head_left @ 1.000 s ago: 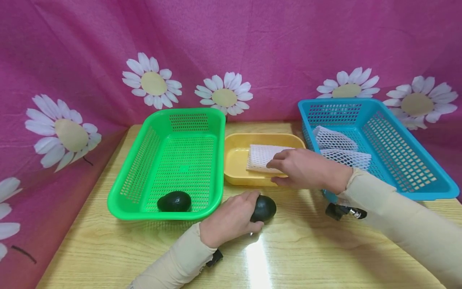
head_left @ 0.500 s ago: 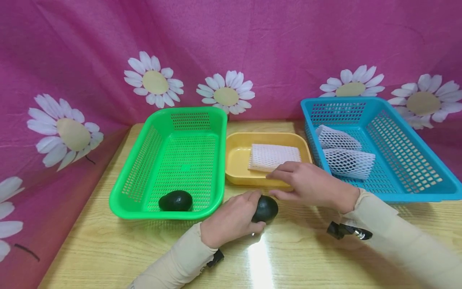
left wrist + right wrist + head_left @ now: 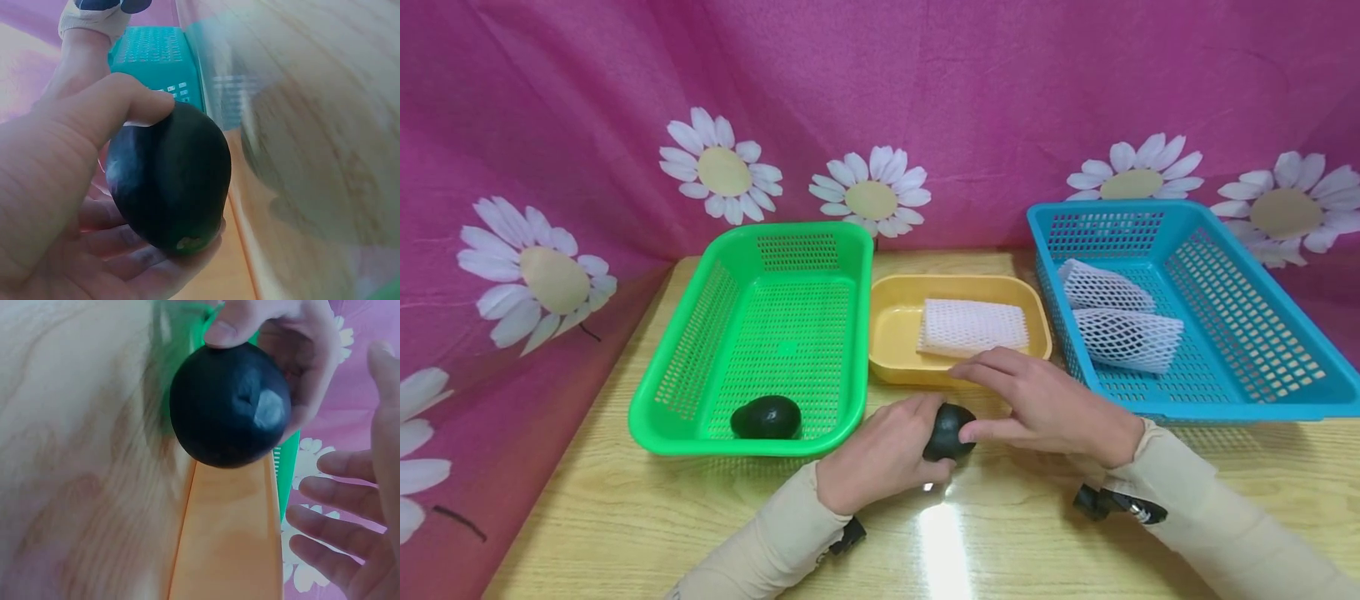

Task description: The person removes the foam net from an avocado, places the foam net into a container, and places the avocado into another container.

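A dark avocado is gripped by my left hand just over the table, in front of the yellow tray. The left wrist view shows the thumb on one side of the avocado and fingers curled along the other. My right hand hovers at its right, fingers spread and holding nothing; in the right wrist view that hand stands apart from the avocado. A white foam net sleeve lies in the yellow tray. Another avocado rests in the green basket.
On the right stands a blue basket with two white foam net sleeves inside. The yellow tray sits between the two baskets. A pink cloth with daisies hangs behind the wooden table.
My right hand has drawn back from the foam net sleeve in the yellow tray and come down toward the avocado. The left hand keeps its grip in about the same place.
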